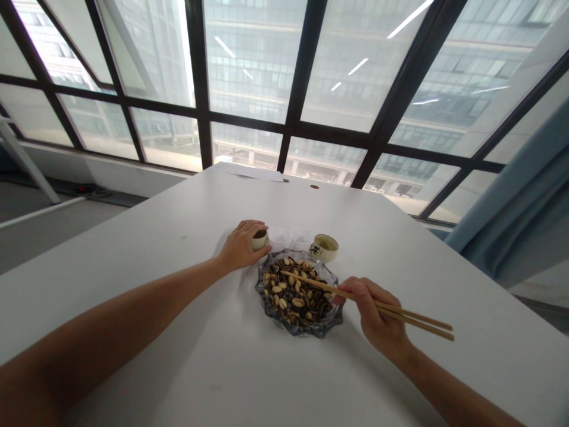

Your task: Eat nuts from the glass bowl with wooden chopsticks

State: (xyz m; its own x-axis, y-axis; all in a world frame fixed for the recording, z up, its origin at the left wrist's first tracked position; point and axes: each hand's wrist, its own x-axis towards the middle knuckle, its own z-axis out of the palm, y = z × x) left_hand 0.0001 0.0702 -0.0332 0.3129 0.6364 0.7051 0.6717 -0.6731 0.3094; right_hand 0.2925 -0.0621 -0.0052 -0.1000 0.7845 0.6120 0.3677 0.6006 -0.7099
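Observation:
My left hand [243, 244] is wrapped round a small pale cup [259, 242] with something dark inside, at the far left of the glass bowl. My right hand [372, 311] grips a pair of wooden chopsticks [413, 318], whose tips reach into the bowl's contents. The scalloped glass bowl [271, 320] holds a mix of dark sunflower seeds [291, 290] and pale pistachios [297, 302]. Whether the chopstick tips pinch anything cannot be made out.
Behind the bowl stand two small clear plastic cups [291, 238] and a cream cup with a black character [324, 248]. Farther off on the white table [200, 367] lie papers [253, 172] and two small round objects. A blue curtain [502, 219] hangs at the right, with windows beyond.

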